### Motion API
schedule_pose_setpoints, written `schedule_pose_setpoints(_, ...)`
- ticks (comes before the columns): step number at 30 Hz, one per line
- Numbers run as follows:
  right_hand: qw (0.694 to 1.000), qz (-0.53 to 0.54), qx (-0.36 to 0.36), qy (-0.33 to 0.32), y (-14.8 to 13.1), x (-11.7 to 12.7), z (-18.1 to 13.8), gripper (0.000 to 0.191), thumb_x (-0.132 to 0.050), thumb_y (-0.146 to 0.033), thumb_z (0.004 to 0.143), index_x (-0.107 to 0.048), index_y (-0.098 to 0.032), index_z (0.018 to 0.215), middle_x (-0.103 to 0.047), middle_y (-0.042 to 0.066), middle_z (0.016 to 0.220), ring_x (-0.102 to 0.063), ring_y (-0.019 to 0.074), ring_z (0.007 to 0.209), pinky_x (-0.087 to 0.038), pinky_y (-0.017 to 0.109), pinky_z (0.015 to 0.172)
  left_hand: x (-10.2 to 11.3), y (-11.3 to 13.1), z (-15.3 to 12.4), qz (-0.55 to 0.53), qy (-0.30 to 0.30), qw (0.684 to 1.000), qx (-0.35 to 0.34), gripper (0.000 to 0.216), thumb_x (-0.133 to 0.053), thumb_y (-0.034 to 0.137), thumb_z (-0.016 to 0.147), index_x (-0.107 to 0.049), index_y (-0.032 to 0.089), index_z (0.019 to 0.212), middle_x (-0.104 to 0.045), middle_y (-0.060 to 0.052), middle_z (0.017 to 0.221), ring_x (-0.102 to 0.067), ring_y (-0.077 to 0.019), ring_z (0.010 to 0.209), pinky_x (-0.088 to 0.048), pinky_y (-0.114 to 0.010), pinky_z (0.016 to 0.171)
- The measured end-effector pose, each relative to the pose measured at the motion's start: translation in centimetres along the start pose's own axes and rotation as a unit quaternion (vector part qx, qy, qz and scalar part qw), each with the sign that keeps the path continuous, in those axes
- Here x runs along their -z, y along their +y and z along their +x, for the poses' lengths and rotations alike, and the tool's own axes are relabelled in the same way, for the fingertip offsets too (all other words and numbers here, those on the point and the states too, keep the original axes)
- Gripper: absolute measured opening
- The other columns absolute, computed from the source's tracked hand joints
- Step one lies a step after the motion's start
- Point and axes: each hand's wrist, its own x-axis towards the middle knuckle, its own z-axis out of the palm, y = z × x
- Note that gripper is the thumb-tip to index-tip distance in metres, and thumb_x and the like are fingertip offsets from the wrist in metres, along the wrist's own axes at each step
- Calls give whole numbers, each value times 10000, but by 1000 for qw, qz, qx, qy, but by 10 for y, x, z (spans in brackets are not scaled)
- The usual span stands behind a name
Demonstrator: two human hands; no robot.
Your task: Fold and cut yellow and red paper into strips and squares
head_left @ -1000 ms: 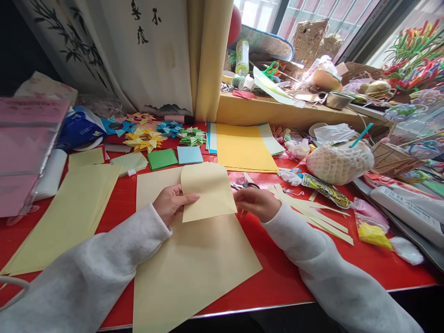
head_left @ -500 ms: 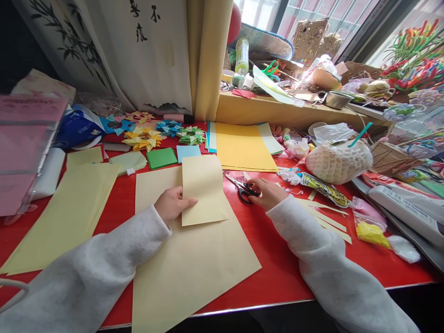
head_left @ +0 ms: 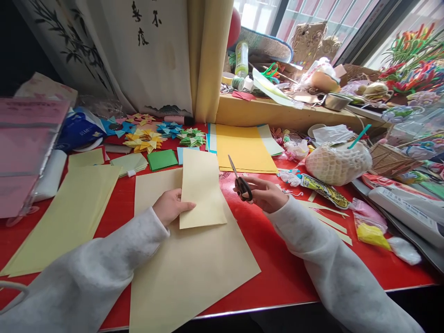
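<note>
A cream paper strip point(head_left: 203, 189) is pinched at its left edge by my left hand point(head_left: 174, 206), thumb on top and fingers behind. Beneath it a large cream paper sheet point(head_left: 194, 268) lies on the red table. My right hand point(head_left: 265, 194) is closed around the black handles of a pair of scissors point(head_left: 244, 186), raised off the table just right of the strip. The blades point up and away from me and look closed.
Cream sheets point(head_left: 65, 217) lie at left. Folded paper stars point(head_left: 144, 139), a green paper stack point(head_left: 162, 159) and yellow sheets point(head_left: 244, 148) sit along the back. Thin paper offcuts point(head_left: 331, 219), a netted fruit point(head_left: 339, 159) and small bags point(head_left: 372, 233) crowd the right.
My right hand has lifted the scissors off the table, and their blades now point upward. The strip in my left hand has shifted slightly left.
</note>
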Motion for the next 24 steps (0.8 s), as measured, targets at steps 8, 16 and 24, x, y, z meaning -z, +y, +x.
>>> schedule_pose_setpoints(8, 994, 79, -39, 62, 9, -3, 4, 401, -643, -155, 561, -511, -196, 937, -519, -16, 698, -566, 93, 625, -423, 142, 437, 3, 10, -6, -18, -50, 997, 52, 421, -703, 156, 450, -569, 144, 849, -652, -53, 786, -604, -218, 685, -472, -276, 531)
schedule_pose_setpoints(16, 993, 25, -35, 111, 18, -5, 13, 335, -554, -452, 635, -501, -173, 815, -532, 40, 748, -529, 98, 563, -389, 154, 316, -2, 20, -21, -59, -200, 977, 47, 485, -676, 143, 528, -544, 177, 993, -623, -90, 920, -595, -241, 769, -478, -325, 637)
schedule_pose_setpoints(24, 978, -4, 93, 186, 20, -7, 16, 458, -694, -228, 478, -429, -201, 850, -452, -65, 594, -430, 50, 398, -320, 167, 282, -9, 9, -23, -49, -249, 965, 66, 487, -666, 117, 534, -535, 155, 1001, -618, -102, 919, -577, -261, 828, -443, -390, 737)
